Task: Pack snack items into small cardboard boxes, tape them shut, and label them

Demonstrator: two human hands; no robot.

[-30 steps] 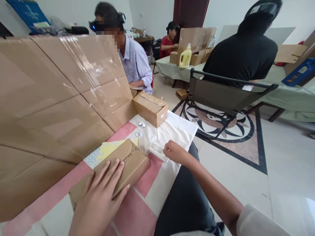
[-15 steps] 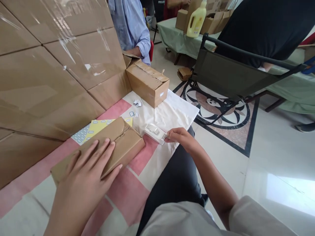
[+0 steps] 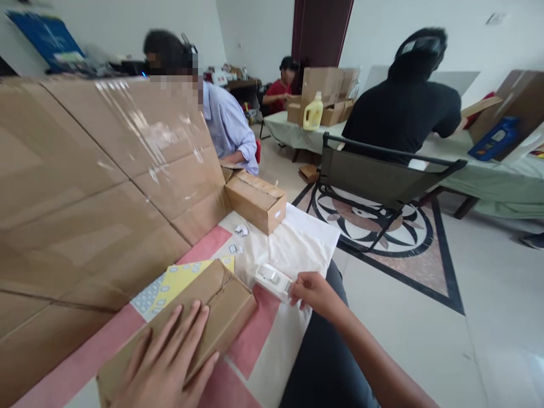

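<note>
A long brown cardboard box (image 3: 229, 297) lies closed on the cloth-covered table. My left hand (image 3: 168, 351) rests on its top, fingers stretched out and spread, the thumb along the near side. Just beyond the box's right end lies a white plastic device (image 3: 272, 277) with a raised grey part, its kind unclear. At the right end of this device, my right hand (image 3: 312, 294) has its fingers closed in a pinch. Partly under the box is a yellow sheet (image 3: 181, 281) with small blue-edged labels. A few crumpled label scraps (image 3: 241, 230) lie behind the device.
A wall of taped cardboard (image 3: 106, 187) borders the table on the left. Another brown box (image 3: 259, 198) stands at the far end. Several people sit nearby; a folding chair (image 3: 369, 173) and a green-covered table (image 3: 280, 127) with a yellow bottle (image 3: 313, 111) are beyond.
The view has tilted upward, so the room and seated people show more and the table sits lower. Both hands keep nearly the same places at the box and the white device.
</note>
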